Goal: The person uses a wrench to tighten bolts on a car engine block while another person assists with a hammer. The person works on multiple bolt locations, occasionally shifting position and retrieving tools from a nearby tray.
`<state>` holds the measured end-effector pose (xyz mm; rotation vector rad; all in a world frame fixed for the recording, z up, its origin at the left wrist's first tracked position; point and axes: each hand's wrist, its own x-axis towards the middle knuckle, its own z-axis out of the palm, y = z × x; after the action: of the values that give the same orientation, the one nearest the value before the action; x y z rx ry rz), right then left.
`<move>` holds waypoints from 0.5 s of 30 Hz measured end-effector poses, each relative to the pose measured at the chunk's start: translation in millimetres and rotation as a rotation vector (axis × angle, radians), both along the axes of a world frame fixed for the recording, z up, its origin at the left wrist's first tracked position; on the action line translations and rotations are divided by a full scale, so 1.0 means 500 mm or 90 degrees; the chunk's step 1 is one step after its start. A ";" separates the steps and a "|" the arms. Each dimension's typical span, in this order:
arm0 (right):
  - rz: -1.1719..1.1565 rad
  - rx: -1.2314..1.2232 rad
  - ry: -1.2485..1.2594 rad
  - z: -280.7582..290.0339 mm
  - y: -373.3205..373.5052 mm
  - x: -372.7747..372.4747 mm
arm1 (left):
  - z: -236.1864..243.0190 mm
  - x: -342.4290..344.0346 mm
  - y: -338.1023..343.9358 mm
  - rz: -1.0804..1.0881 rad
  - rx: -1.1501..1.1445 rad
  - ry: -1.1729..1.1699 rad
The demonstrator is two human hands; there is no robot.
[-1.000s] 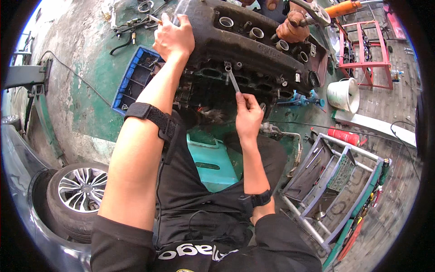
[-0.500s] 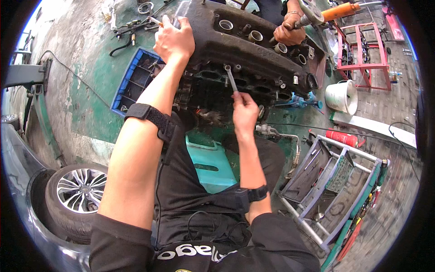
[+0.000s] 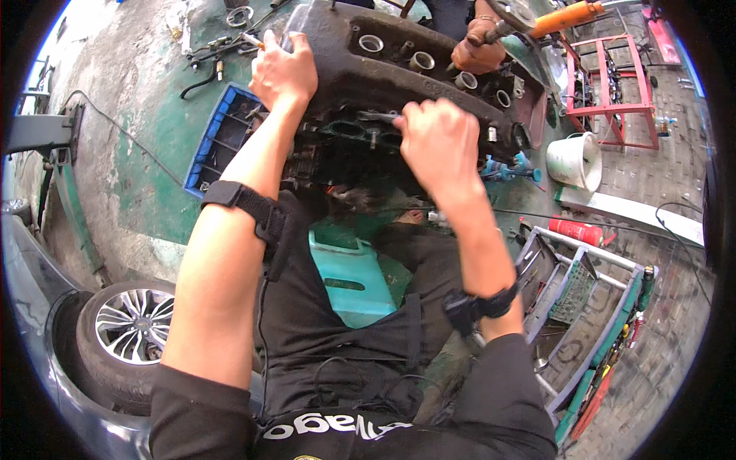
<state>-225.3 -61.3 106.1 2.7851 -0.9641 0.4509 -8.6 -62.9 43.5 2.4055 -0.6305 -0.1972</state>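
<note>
A dark, greasy engine (image 3: 337, 38) with several round openings along its top stands in front of me. My left hand (image 3: 285, 75) rests on its left end, a cigarette (image 3: 251, 41) held between the fingers. In my closed right hand (image 3: 443, 142) is a wrench (image 3: 377, 116), which points left across the engine's near side, somewhat blurred. Its far end lies near the upper rim of the side ports; whether it sits on a bolt I cannot tell. The right hand covers part of that side.
Across the engine, another person's hand (image 3: 479, 54) grips a dark tool part near an orange cylinder (image 3: 567, 18). A blue divided tray (image 3: 201, 157) lies left, a wheel (image 3: 138, 326) lower left. To the right are a white bucket (image 3: 566, 162), a red frame (image 3: 609, 107) and a tool cart (image 3: 586, 249).
My right hand has swung up and to the right, turning the wrench from upright to nearly level. My left hand keeps its place on the engine; the view has shifted slightly.
</note>
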 end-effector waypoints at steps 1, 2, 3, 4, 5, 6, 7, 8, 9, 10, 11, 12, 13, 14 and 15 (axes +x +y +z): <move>-0.050 0.111 -0.092 -0.009 0.030 -0.012 | -0.001 -0.001 -0.002 0.012 -0.002 -0.018; -0.076 0.209 -0.209 -0.022 0.064 -0.020 | -0.002 0.000 -0.002 0.013 -0.006 -0.006; -0.150 0.282 -0.302 -0.042 0.096 -0.021 | -0.002 -0.001 -0.003 0.023 -0.007 -0.009; -0.216 0.353 -0.401 -0.066 0.122 -0.019 | -0.002 -0.001 -0.002 0.033 -0.004 -0.014; -0.280 0.423 -0.448 -0.090 0.143 -0.021 | -0.001 0.000 -0.002 0.031 -0.005 -0.012; -0.364 0.494 -0.489 -0.116 0.164 -0.022 | 0.000 -0.002 -0.002 0.024 -0.003 -0.009; -0.375 0.470 -0.562 -0.145 0.180 -0.015 | 0.001 -0.003 -0.001 0.016 -0.001 -0.006; -0.430 0.467 -0.590 -0.168 0.192 -0.008 | 0.003 -0.004 0.000 0.013 0.000 -0.007; -0.462 0.487 -0.624 -0.189 0.201 -0.002 | 0.004 -0.004 0.000 0.010 0.000 -0.007; -0.509 0.513 -0.652 -0.205 0.207 0.003 | 0.005 -0.004 0.000 0.009 0.000 -0.006; -0.524 0.518 -0.666 -0.219 0.208 0.010 | 0.006 -0.004 0.000 0.011 -0.002 -0.014; -0.538 0.525 -0.679 -0.229 0.210 0.017 | 0.006 -0.005 0.001 0.013 0.001 -0.018; -0.551 0.531 -0.696 -0.238 0.211 0.024 | 0.005 -0.003 0.000 0.013 0.012 -0.009; -0.550 0.545 -0.681 -0.241 0.211 0.027 | 0.002 -0.002 -0.001 0.013 0.007 -0.007; -0.548 0.555 -0.668 -0.242 0.212 0.027 | -0.001 -0.002 -0.003 0.013 0.003 -0.003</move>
<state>-211.8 44.9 -15.1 2.0822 -2.9376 1.6672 -9.6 -64.5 42.9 2.4162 -0.6085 -0.1854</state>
